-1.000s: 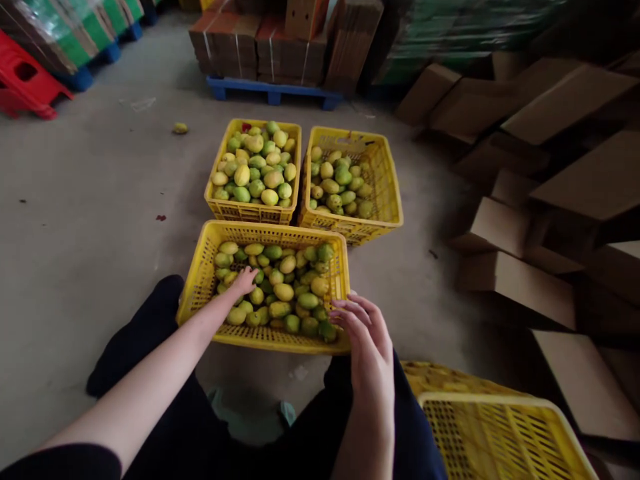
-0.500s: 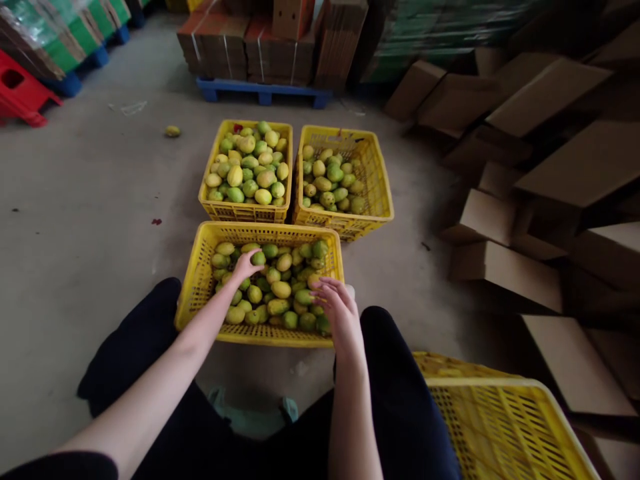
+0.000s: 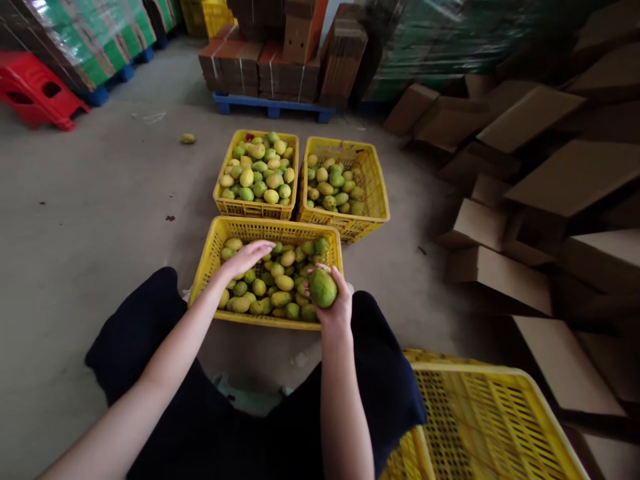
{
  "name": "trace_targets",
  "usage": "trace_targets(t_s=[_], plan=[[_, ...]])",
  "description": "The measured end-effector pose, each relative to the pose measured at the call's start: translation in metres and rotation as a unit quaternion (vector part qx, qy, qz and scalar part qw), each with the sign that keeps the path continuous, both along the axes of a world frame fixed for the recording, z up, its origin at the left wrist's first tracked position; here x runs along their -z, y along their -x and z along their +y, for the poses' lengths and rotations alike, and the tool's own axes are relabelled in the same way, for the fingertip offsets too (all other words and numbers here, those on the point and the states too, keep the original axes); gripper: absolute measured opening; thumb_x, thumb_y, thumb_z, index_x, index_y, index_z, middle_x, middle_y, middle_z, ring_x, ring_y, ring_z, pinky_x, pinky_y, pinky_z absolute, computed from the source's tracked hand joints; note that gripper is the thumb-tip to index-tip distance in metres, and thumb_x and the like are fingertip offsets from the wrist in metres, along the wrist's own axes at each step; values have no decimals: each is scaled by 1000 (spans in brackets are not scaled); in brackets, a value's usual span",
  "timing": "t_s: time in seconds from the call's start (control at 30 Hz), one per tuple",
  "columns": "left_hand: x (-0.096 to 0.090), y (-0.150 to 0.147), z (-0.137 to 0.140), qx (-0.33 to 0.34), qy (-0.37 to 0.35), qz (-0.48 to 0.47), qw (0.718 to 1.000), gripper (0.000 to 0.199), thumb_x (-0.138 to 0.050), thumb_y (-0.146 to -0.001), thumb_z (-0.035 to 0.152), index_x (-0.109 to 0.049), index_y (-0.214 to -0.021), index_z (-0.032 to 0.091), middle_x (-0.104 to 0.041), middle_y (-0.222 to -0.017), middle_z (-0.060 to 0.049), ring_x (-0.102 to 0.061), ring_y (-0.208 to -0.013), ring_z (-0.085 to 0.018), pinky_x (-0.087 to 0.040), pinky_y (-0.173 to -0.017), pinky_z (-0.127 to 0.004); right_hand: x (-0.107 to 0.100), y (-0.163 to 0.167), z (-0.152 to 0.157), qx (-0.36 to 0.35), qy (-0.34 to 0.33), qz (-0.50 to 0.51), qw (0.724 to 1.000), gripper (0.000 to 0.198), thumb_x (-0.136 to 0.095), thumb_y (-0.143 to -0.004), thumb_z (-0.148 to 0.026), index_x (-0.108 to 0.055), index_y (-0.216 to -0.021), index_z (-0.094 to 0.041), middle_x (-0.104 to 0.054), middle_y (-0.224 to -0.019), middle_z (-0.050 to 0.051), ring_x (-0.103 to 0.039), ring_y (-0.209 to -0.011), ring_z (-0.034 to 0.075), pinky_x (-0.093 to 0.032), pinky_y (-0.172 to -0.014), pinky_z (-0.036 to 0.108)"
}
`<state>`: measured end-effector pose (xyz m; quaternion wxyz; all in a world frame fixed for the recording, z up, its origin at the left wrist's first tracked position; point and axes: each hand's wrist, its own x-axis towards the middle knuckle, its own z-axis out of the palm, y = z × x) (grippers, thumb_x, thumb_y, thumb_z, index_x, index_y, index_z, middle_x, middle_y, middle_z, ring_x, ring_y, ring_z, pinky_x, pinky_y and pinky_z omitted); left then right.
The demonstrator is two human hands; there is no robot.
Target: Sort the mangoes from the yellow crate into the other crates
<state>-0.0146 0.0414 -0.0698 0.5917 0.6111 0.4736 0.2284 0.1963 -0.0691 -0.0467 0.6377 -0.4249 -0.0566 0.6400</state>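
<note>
Grey concrete floor [image 3: 135,227] | right hand [image 3: 338,303], seemingly empty half a second ago, now cups rounded green fruit [image 3: 323,289], leaving only left hand [image 3: 246,259] free-looking: stretched flat | yellow slotted plastic crate [image 3: 274,225] of yellow-green oval fruit [image 3: 285,283] beneath both hands

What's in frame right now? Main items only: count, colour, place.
Near crate: 1, yellow, front centre
Far crates: 2, yellow, side by side beyond it
Side crate: at least 1, yellow, lower right
Crated fruit: too many to count, green and yellow, in near and far crates
Loose fruit: 1, yellowish, floor, left
Held fruit: 1, green, right hand
Stool: 1, red, upper left
Boxes: many, brown, right
Pallets: several, blue, back
Wrapped loads: several, green, back
Legs: 2, dark, bottom
Left hand: 1, bare, open over near crate
Right hand: 1, bare, gripping held fruit
</note>
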Motion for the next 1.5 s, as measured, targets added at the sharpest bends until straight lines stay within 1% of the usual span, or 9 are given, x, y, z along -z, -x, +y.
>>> trace_targets(t_s=[0.1,0.27,0.37,0.57,0.93,1.1,1.23,1.37,1.5], plan=[[50,-4,-11,62,-7,174,983,29,-60,-87,46,-71,-97,21,-75,-109,-8,-65,-112,-27,-46,-107,-43,-8,-10,-8,-3,-8,14,1000,32,-78,-64,-45,-73,-82,-19,-71,-74,5,-65,-63,20,-49,-49,29],[103,-51,-54,146,7,229,963,17,-64,-82,35,-68,-78,19,-72,-81,-5,-68,-85,-24,-54,-86,-37,-11,-35,-19,87,9,62,994,30,-75,-70,-46,-71,-84,-19,-71,-78,4,-63,-62,16,-46,-47,25],[120,-82,-66,172,-4,246,954,11,-68,-81,30,-70,-86,20,-72,-87,-4,-68,-93,-24,-53,-88,-34,-11,-47,-25,135,29,91,986,30,-74,-72,-46,-70,-85,-19,-71,-80,4,-63,-64,15,-48,-49,25],[144,-118,-50,179,-14,295,938,37,-64,-94,37,-61,-126,17,-63,-127,-10,-64,-111,-24,-56,-92,-44,-23,-58,-35,200,60,124,970,32,-75,-68,-45,-71,-85,-18,-69,-81,3,-61,-64,12,-48,-50,20],[181,-93,-76,168,45,459,871,42,-64,-95,36,-58,-131,17,-59,-134,-12,-62,-115,-26,-55,-96,-48,-24,-63,-42,222,77,143,961,31,-73,-69,-42,-70,-86,-17,-69,-81,4,-62,-65,13,-51,-50,20],[181,-79,-69,187,42,457,868,43,-68,-92,32,-58,-130,17,-58,-134,-11,-61,-116,-26,-54,-96,-47,-22,-59,-40,213,52,140,966,31,-73,-71,-43,-68,-89,-17,-69,-82,4,-63,-67,14,-52,-52,22],[169,-51,-61,177,30,425,887,58,-81,-70,15,-59,-123,16,-59,-130,-11,-60,-118,-28,-47,-101,-37,-16,-51,-33,192,5,148,970,32,-70,-76,-45,-67,-93,-18,-70,-85,4,-65,-71,14,-54,-56,24],[137,-20,-47,131,9,340,931,57,-83,-61,15,-60,-113,20,-65,-112,-6,-60,-114,-27,-45,-101,-35,-12,-38,-24,157,-48,145,976,36,-69,-76,-48,-67,-96,-17,-71,-90,7,-66,-76,16,-57,-63,27],[85,-2,-34,57,21,129,990,60,-87,-54,19,-59,-108,21,-67,-110,-5,-60,-112,-26,-46,-101,-36,-14,-21,-22,118,-117,88,982,36,-73,-69,-37,-68,-99,-18,-73,-104,10,-69,-93,21,-59,-87,37]])
